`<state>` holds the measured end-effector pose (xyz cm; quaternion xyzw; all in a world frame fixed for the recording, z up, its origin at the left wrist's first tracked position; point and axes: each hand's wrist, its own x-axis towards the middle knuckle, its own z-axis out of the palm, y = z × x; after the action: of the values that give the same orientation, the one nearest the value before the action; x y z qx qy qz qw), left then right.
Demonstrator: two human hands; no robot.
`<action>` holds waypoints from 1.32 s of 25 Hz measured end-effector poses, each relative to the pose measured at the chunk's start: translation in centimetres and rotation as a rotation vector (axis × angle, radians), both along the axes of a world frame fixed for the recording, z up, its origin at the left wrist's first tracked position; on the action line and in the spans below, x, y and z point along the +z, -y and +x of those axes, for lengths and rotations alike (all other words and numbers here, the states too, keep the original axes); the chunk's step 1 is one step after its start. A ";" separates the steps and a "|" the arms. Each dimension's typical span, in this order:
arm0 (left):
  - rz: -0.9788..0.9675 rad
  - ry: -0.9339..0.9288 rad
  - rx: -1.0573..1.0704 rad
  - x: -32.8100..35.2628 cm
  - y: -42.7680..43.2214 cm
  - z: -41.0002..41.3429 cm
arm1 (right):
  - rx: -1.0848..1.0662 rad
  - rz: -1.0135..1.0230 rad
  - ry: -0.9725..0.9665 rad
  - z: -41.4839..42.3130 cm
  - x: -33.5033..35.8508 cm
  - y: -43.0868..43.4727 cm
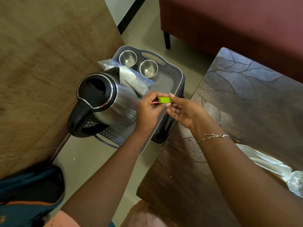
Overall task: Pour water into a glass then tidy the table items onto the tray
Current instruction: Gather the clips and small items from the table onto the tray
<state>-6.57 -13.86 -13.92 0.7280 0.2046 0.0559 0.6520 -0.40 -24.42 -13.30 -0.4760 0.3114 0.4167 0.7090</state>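
A grey plastic tray (173, 74) sits between two tables. On it stand a steel electric kettle (113, 102) with a black lid and handle, two empty steel cups (128, 58) (148, 69), and a clear bag of white powder (131, 77). Above the tray's right edge, both hands hold a small bright green packet (164, 100) with a pink end. My left hand (150, 110) pinches the pink end; my right hand (183, 110), with a bracelet at the wrist, pinches the green end between thumb and fingers.
A dark patterned table (237, 112) lies to the right, with a box of white wrapping and a clear glass item (295, 179) at its right edge. A brown table (41, 71) fills the left. A red sofa (229, 22) stands behind; a blue bag (29, 194) lies bottom left.
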 end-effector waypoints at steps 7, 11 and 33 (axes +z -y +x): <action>0.190 -0.124 0.178 -0.4 -2.0 1.8 | 0.182 -0.359 0.345 -1.2 -0.7 1.3; 0.509 -0.306 0.079 -2.5 -1.3 3.0 | 0.471 -0.709 0.647 -3.1 -2.3 2.6; 0.963 -0.538 -0.203 -7.3 -0.4 2.4 | 0.741 -0.856 0.808 -4.0 -3.9 4.3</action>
<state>-4.16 -13.43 -21.22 0.9481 0.2441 -0.1076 0.1732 -4.40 -28.75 -17.17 -0.9066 -0.0229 0.2617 0.3303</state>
